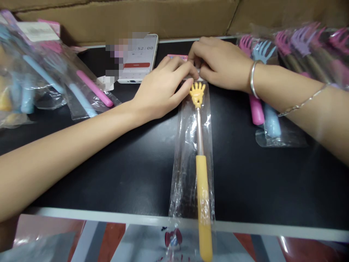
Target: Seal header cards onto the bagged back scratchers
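A yellow back scratcher (202, 174) with a hand-shaped head and metal shaft lies inside a clear plastic sleeve (185, 153) on the black table (131, 171), its handle sticking out over the near edge. My left hand (163, 89) and my right hand (220, 63) meet at the top end of the sleeve, just above the scratcher's head. Both hands have their fingers pressed together on the sleeve's top flap. A pink card (177, 57) shows between the fingers at the far side.
A white phone (141, 58) showing a timer lies behind my left hand. Bagged blue and pink scratchers (84, 91) pile up at the left. More pink, blue and purple scratchers (272, 72) lie at the right under my right arm. Cardboard (163, 16) runs along the back.
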Demonstrator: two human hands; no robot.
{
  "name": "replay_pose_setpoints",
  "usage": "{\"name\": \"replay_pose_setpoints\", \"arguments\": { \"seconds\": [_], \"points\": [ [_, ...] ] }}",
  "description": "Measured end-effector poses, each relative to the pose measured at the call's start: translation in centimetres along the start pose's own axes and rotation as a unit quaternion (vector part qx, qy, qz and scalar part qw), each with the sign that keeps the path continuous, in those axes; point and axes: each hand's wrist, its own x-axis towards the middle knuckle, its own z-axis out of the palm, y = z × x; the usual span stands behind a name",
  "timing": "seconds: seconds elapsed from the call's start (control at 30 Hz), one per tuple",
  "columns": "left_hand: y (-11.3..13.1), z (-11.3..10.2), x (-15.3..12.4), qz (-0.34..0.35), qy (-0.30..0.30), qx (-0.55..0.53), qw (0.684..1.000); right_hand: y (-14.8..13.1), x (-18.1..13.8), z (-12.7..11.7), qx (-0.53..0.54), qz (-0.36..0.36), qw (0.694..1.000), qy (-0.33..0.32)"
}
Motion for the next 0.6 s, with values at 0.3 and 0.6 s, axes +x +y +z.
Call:
{"name": "replay_pose_setpoints", "arguments": {
  "seconds": [0.3,0.6],
  "points": [
    [-0.11,0.09,0.01,0.004,0.006,0.009,1.000,-0.19,0.08,-0.08,-0.003,0.012,1.000,-0.007],
    [-0.31,0.12,0.03,0.017,0.016,0.002,1.000,-0.21,0.00,-0.06,-0.006,0.008,1.000,-0.005]
  ]
}}
